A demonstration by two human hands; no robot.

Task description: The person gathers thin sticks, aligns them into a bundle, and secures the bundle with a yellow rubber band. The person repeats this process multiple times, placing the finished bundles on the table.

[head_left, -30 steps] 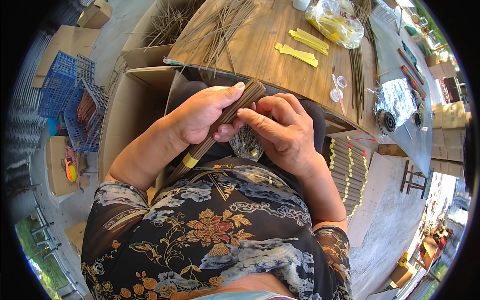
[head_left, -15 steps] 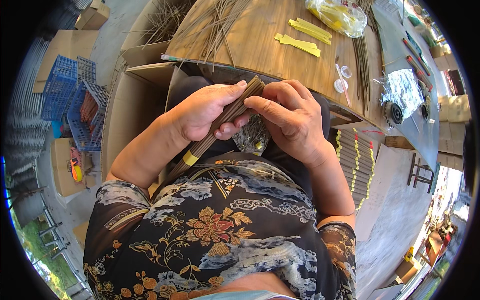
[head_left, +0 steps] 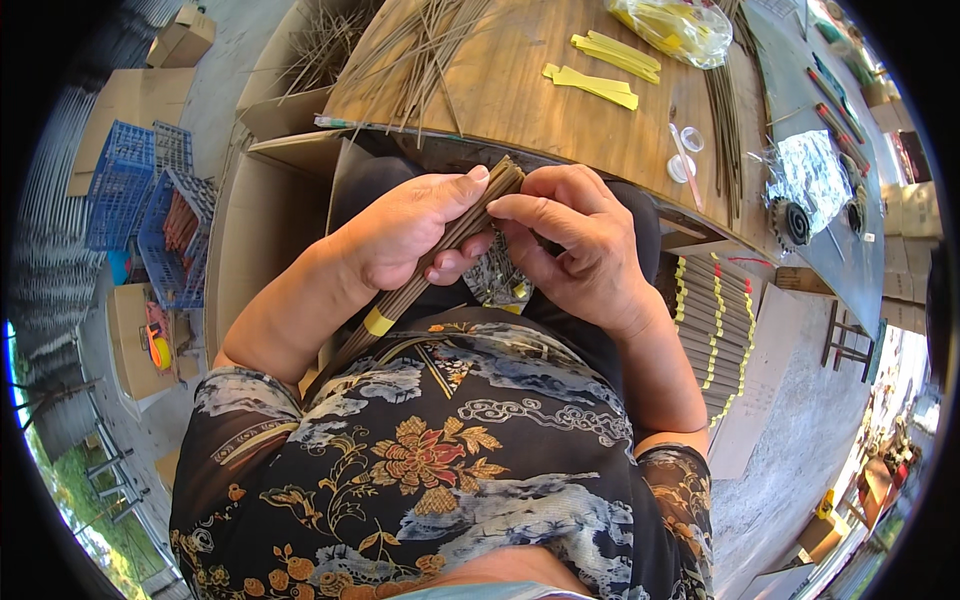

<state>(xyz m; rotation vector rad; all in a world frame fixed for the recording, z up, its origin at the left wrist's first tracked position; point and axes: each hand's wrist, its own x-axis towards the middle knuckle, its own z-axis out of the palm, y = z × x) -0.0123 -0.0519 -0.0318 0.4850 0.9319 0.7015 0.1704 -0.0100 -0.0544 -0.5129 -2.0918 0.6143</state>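
Note:
A bundle of thin brown incense sticks slants across my lap, its lower end close to my shirt. A yellow paper band wraps it low down. My left hand is closed round the upper part, thumb on top and fingertips curling out below. Beside the bundle's top end is my right hand, its fingers bent and drawn together, with the index fingertip at the sticks. Whatever sits between those fingers is hidden.
Loose sticks, yellow paper strips and a plastic bag lie on the wooden table. Cardboard boxes stand at left, near blue crates. Banded bundles are stacked at right.
My right hand has shifted slightly at the bundle's top end, its fingers a little farther from the sticks. The left hand keeps its hold.

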